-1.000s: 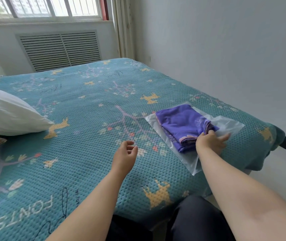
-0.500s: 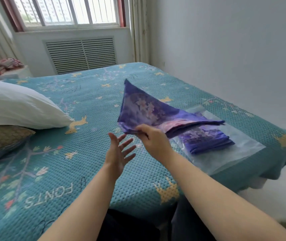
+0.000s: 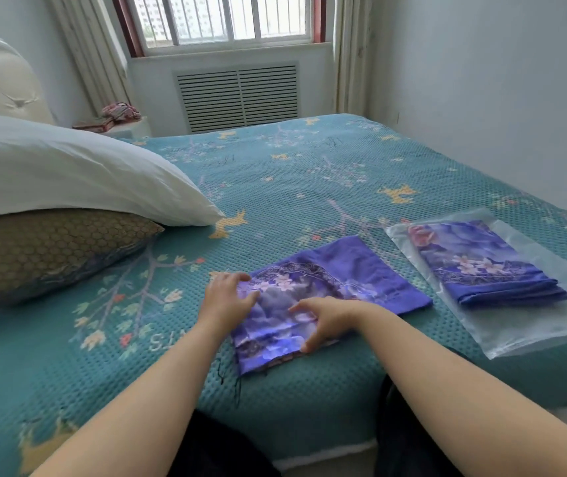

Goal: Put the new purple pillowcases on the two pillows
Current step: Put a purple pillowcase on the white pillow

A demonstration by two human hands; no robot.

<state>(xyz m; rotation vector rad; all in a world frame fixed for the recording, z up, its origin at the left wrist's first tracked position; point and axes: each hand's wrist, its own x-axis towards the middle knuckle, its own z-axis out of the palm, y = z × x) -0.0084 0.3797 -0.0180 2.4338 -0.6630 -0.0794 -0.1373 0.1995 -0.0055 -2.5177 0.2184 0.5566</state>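
A folded purple flowered pillowcase (image 3: 344, 284) lies flat on the teal bedspread (image 3: 309, 187) near the front edge. My left hand (image 3: 225, 299) rests on its left edge with the fingers loosely bent. My right hand (image 3: 325, 321) lies on its near part, thumb and curled fingers gathering the cloth. A second folded purple pillowcase (image 3: 481, 266) sits to the right on a clear plastic bag (image 3: 533, 325). At the left, a bare white pillow (image 3: 68, 173) lies on top of an olive-brown pillow (image 3: 44, 253).
A padded white headboard (image 3: 0, 80) stands at the far left. Behind the bed are a window, a vented radiator cover (image 3: 237, 96) and a small stand with pink cloth (image 3: 120, 111). The wall runs along the right side.
My right hand lifted the top pillowcase off the stack on the bag, carried it left and laid it on the bed. My left hand came onto it. The view swung left.
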